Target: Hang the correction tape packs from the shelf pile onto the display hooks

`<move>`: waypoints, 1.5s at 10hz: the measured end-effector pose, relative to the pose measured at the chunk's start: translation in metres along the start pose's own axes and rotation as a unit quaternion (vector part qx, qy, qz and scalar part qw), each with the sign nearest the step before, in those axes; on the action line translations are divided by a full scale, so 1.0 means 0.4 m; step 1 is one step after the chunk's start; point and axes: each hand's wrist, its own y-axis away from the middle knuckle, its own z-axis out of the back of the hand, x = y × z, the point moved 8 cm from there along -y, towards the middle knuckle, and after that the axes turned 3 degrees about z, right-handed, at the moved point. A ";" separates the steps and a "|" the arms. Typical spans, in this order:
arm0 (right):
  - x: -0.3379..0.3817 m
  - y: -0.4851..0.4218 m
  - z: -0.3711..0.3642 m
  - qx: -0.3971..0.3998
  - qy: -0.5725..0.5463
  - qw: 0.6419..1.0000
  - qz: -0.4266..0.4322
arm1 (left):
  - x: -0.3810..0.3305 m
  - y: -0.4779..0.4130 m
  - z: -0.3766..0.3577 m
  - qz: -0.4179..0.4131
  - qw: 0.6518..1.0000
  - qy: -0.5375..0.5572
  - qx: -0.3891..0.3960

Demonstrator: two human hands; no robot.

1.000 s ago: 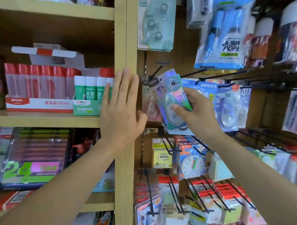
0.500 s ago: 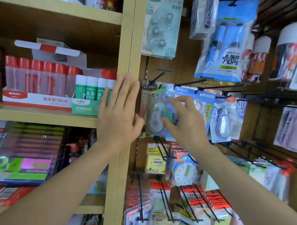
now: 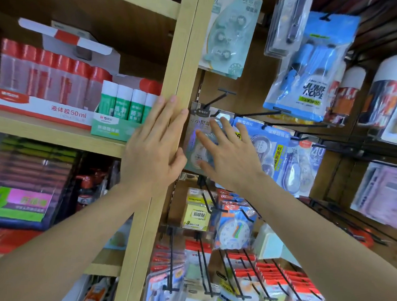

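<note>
A correction tape pack (image 3: 199,125) with a shiny card hangs on a black display hook (image 3: 215,100) just right of the wooden upright. My right hand (image 3: 227,151) lies flat against the front of this pack, fingers spread, gripping nothing. My left hand (image 3: 154,144) rests flat on the wooden upright (image 3: 188,47), fingers apart and empty. More correction tape packs in blue cards (image 3: 272,149) hang on the hooks to the right. The shelf pile is not in view.
Glue bottles in a red-and-white box (image 3: 43,93) and green glue sticks (image 3: 126,106) stand on the left shelf. A teal tape pack (image 3: 230,33) and a blue jump rope bag (image 3: 310,71) hang above. Black hooks with sticky notes (image 3: 197,214) and red-topped packs (image 3: 267,271) jut out below.
My right hand carried the pack up onto the hook, let go of it, and now presses flat on it. The view has tilted upward. My left hand stays on the upright.
</note>
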 end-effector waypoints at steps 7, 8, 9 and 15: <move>0.007 -0.124 -0.107 0.149 0.087 0.984 0.040 | -0.001 0.011 0.001 -0.004 1.000 0.001 0.011; 0.012 -0.107 -0.066 0.097 0.047 0.993 0.049 | -0.002 0.009 0.002 -0.006 1.000 -0.001 0.016; 0.023 -0.065 -0.020 0.052 -0.005 0.997 0.051 | -0.002 0.011 0.001 -0.009 1.000 0.005 0.026; -0.237 0.377 0.137 0.051 -0.308 0.923 -0.224 | -0.089 0.007 0.070 0.031 0.991 0.076 0.102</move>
